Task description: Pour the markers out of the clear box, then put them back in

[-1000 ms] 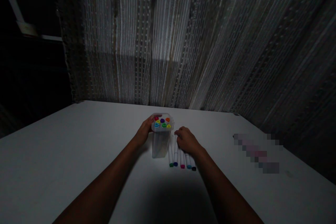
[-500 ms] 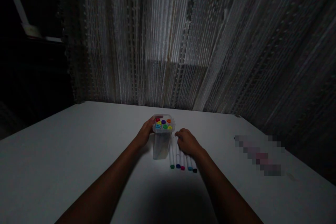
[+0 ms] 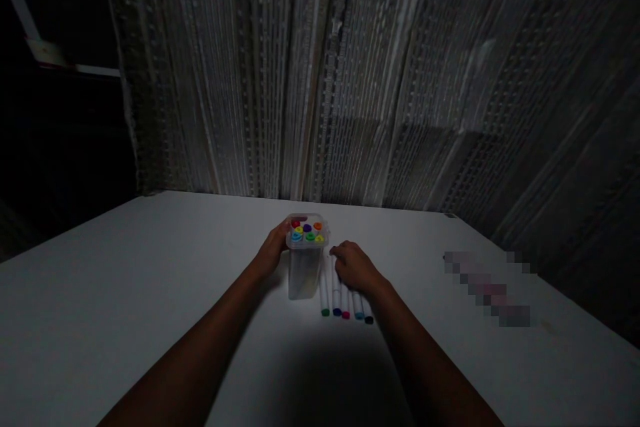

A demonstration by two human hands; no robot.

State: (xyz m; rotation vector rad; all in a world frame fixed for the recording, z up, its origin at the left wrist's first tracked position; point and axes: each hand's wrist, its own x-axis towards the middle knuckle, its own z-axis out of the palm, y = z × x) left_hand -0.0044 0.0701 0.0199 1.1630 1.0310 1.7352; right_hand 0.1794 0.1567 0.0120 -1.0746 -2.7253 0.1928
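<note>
A clear plastic container (image 3: 304, 273) stands upright on the white table, with several coloured marker ends (image 3: 310, 236) showing at its top. My left hand (image 3: 273, 250) is wrapped round its left side, fingers partly hidden behind it. To the right of the container several white markers (image 3: 337, 297) lie side by side, their green, dark blue, pink, light blue and black ends towards me. My right hand (image 3: 353, 265) is over their far ends, its fingers curled and close together. What is between those fingertips, if anything, is hidden.
The white table (image 3: 150, 280) reaches back to a hanging striped curtain (image 3: 280, 80). A pixelated, pinkish object (image 3: 487, 288) lies on the table's right side. Dark furniture or a frame (image 3: 45, 53) stands at the far left. The lighting is dim.
The view has shifted slightly, so everything appears a little further left and higher. Both hands keep nearly the same places relative to the container and the markers.
</note>
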